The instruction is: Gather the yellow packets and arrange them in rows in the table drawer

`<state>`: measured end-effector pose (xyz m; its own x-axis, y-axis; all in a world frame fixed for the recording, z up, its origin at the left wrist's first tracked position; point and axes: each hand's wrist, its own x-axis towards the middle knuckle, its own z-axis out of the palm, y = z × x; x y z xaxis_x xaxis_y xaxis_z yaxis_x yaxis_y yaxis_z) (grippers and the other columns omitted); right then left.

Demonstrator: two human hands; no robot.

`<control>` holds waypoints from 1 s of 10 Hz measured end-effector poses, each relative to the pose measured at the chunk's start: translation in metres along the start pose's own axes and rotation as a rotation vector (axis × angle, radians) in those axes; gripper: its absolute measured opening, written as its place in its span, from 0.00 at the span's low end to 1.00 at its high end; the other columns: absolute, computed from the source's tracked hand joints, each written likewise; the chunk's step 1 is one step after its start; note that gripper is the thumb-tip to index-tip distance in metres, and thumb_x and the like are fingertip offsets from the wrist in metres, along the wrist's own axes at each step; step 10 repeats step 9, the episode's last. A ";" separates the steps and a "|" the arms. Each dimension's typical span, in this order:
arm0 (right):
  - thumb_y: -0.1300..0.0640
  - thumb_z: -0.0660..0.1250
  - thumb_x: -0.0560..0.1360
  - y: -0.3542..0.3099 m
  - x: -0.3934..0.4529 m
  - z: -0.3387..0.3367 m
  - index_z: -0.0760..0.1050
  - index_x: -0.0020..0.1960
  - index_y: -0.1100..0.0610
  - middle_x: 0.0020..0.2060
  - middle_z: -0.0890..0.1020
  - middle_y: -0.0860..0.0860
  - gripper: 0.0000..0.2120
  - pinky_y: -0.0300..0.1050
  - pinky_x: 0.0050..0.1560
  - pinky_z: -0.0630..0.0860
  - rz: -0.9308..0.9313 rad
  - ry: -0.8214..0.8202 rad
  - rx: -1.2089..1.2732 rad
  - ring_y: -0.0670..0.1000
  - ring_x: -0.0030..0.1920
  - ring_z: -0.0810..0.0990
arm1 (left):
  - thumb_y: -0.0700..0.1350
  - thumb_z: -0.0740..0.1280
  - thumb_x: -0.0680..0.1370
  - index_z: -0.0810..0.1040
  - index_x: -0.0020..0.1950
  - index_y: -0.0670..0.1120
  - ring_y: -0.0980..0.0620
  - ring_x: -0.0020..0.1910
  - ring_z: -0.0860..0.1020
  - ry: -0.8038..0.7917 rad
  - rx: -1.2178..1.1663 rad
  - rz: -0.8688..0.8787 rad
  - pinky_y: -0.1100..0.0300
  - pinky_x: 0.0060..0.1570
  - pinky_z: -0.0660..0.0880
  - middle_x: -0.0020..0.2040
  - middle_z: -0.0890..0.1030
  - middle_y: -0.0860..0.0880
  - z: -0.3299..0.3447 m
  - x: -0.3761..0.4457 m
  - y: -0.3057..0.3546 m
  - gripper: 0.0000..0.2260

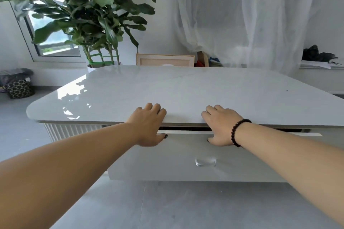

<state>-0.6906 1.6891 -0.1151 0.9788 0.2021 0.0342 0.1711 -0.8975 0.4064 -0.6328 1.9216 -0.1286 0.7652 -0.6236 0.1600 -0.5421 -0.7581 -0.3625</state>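
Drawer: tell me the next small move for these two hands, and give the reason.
Probably pull the drawer front farther out. Only a thin dark gap shows under the tabletop, so nothing could be laid inside yet. The left hand and right hand lie over the table edge with their thumbs on the drawer front. No yellow packets are in view; opening seems to come first.

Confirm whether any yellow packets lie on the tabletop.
No, the glossy white tabletop shows only reflections, with both hands at its near edge.
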 end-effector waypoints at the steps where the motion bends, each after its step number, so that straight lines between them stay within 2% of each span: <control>1: 0.48 0.65 0.69 -0.002 0.013 0.009 0.66 0.56 0.57 0.52 0.70 0.51 0.20 0.45 0.35 0.64 -0.008 0.085 -0.082 0.54 0.50 0.71 | 0.61 0.59 0.76 0.65 0.64 0.47 0.47 0.57 0.68 0.071 -0.021 -0.018 0.53 0.53 0.72 0.61 0.68 0.49 0.010 0.009 -0.004 0.23; 2: 0.50 0.72 0.61 -0.004 0.023 0.022 0.71 0.47 0.58 0.41 0.74 0.52 0.20 0.40 0.25 0.50 -0.048 0.061 -0.195 0.53 0.36 0.67 | 0.58 0.59 0.77 0.64 0.62 0.46 0.47 0.56 0.68 0.118 -0.014 -0.044 0.55 0.51 0.72 0.60 0.67 0.49 0.017 0.015 -0.003 0.20; 3: 0.51 0.72 0.60 -0.007 0.027 0.021 0.71 0.46 0.58 0.39 0.74 0.52 0.20 0.40 0.26 0.47 -0.056 0.053 -0.236 0.53 0.34 0.63 | 0.57 0.60 0.77 0.64 0.62 0.46 0.47 0.55 0.68 0.126 0.004 -0.055 0.55 0.50 0.72 0.58 0.67 0.49 0.019 0.017 0.001 0.20; 4: 0.53 0.65 0.71 -0.007 0.026 0.021 0.66 0.56 0.58 0.50 0.72 0.52 0.17 0.42 0.27 0.54 -0.025 0.135 -0.183 0.54 0.42 0.66 | 0.57 0.62 0.75 0.64 0.62 0.47 0.47 0.56 0.67 0.097 -0.036 -0.059 0.55 0.52 0.72 0.59 0.67 0.49 0.017 0.017 -0.002 0.21; 5: 0.54 0.62 0.73 -0.005 0.019 0.008 0.66 0.58 0.57 0.54 0.71 0.52 0.15 0.45 0.35 0.64 0.038 0.086 -0.068 0.54 0.51 0.71 | 0.58 0.63 0.75 0.65 0.64 0.49 0.47 0.59 0.67 0.014 -0.179 -0.089 0.54 0.56 0.71 0.61 0.68 0.50 0.005 0.011 -0.006 0.21; 6: 0.51 0.61 0.75 -0.003 0.007 -0.002 0.67 0.59 0.56 0.56 0.72 0.51 0.15 0.46 0.40 0.66 0.086 0.036 0.005 0.54 0.56 0.72 | 0.57 0.63 0.77 0.66 0.65 0.49 0.48 0.61 0.69 -0.030 -0.292 -0.113 0.55 0.54 0.71 0.62 0.69 0.50 -0.009 -0.002 -0.007 0.21; 7: 0.51 0.60 0.76 -0.003 -0.009 -0.012 0.67 0.58 0.56 0.55 0.73 0.52 0.14 0.46 0.41 0.67 0.155 -0.015 0.069 0.54 0.54 0.74 | 0.55 0.63 0.77 0.65 0.67 0.49 0.49 0.62 0.70 -0.040 -0.330 -0.123 0.57 0.48 0.70 0.64 0.68 0.51 -0.024 -0.012 -0.004 0.21; 8: 0.52 0.60 0.75 -0.003 -0.025 -0.026 0.67 0.56 0.56 0.54 0.74 0.52 0.12 0.45 0.41 0.69 0.181 -0.005 0.145 0.54 0.48 0.74 | 0.54 0.63 0.78 0.64 0.69 0.49 0.49 0.62 0.70 -0.020 -0.329 -0.117 0.57 0.47 0.69 0.65 0.67 0.51 -0.036 -0.019 0.000 0.22; 9: 0.47 0.62 0.75 0.005 -0.039 -0.043 0.70 0.59 0.55 0.56 0.75 0.51 0.17 0.46 0.49 0.74 0.242 0.015 0.328 0.53 0.53 0.76 | 0.53 0.62 0.78 0.64 0.70 0.49 0.49 0.63 0.71 -0.061 -0.297 -0.077 0.57 0.48 0.70 0.66 0.67 0.51 -0.041 -0.025 0.003 0.21; 10: 0.47 0.62 0.75 0.005 -0.039 -0.043 0.70 0.59 0.55 0.56 0.75 0.51 0.17 0.46 0.49 0.74 0.242 0.015 0.328 0.53 0.53 0.76 | 0.53 0.62 0.78 0.64 0.70 0.49 0.49 0.63 0.71 -0.061 -0.297 -0.077 0.57 0.48 0.70 0.66 0.67 0.51 -0.041 -0.025 0.003 0.21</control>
